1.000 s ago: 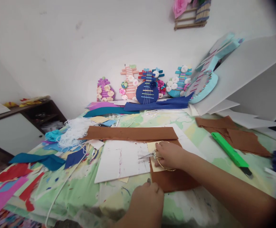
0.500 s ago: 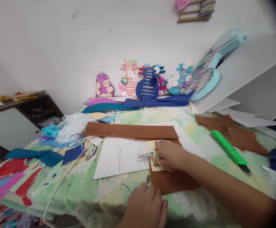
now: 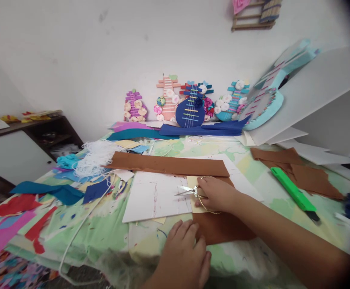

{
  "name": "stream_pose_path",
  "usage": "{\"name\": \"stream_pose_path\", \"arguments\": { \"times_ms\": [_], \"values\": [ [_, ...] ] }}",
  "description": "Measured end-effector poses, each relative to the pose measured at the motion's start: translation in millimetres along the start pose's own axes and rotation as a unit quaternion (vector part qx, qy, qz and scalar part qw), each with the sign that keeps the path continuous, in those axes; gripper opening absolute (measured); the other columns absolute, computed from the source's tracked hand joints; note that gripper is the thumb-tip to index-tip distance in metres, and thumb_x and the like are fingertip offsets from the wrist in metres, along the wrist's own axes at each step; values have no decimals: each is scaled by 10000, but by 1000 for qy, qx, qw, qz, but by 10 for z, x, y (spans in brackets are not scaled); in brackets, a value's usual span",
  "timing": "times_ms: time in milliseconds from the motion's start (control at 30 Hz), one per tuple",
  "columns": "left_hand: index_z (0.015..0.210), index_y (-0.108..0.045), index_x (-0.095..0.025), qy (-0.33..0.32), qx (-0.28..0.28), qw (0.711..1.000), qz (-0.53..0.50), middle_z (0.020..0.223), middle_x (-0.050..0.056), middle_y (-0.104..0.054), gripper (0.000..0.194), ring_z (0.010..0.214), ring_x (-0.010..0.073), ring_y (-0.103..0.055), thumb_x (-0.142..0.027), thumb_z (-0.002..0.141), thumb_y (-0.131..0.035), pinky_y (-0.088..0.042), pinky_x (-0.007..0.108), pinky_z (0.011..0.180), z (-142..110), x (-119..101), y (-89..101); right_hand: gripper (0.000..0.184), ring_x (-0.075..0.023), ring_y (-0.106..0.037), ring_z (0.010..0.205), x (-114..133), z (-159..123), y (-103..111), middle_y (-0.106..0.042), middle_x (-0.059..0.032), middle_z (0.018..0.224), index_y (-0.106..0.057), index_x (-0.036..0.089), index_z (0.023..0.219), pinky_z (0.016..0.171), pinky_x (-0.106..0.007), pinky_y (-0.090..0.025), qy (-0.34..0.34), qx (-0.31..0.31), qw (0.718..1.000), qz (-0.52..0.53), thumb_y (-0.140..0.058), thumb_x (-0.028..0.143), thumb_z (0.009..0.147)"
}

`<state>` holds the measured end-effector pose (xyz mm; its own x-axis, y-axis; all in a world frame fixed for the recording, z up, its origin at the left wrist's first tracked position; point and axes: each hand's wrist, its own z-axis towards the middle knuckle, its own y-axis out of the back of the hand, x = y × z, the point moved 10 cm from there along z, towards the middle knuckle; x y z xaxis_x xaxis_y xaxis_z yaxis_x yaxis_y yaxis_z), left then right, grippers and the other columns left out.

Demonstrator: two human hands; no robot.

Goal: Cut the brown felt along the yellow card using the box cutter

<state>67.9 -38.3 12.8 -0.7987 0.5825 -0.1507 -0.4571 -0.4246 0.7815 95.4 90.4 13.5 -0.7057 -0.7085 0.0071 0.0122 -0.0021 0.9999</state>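
My right hand (image 3: 218, 194) grips a pair of scissors (image 3: 189, 190) by the gold handles, blades parted and pointing left. The scissors are over a pale yellow piece (image 3: 192, 182) that lies on a brown sheet (image 3: 223, 229) and partly over a white board (image 3: 146, 196). My left hand (image 3: 183, 253) rests palm down at the table's near edge, beside the brown sheet, holding nothing, its fingers loosely spread. A folded brown strip (image 3: 168, 164) crosses the top of the white board.
A green utility knife (image 3: 292, 188) and brown scraps (image 3: 310, 176) lie to the right. At left are a tangle of white cord (image 3: 95, 158) and coloured scraps (image 3: 46, 190). Decorated lute shapes (image 3: 189, 112) stand along the wall, with large white sheets (image 3: 322, 92) leaning at right.
My left hand has moved slightly up and its fingers have spread a little. The scissor blades are parted wider. The view has shifted slightly left.
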Motion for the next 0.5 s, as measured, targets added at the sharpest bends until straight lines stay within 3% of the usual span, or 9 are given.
{"name": "stream_pose_path", "arguments": {
  "times_ms": [500],
  "values": [
    [822,-594,-148,-29,-26,999,7,938,107,-576,206,867,262,-514,-244,760,-422,-439,408,738,-33,-16,3,175,-213,-548,769,-43,2,-35,-606,-97,851,-594,160,772,605,-255,-371,-11,4,1000,-2,-501,300,725]
  ]
}}
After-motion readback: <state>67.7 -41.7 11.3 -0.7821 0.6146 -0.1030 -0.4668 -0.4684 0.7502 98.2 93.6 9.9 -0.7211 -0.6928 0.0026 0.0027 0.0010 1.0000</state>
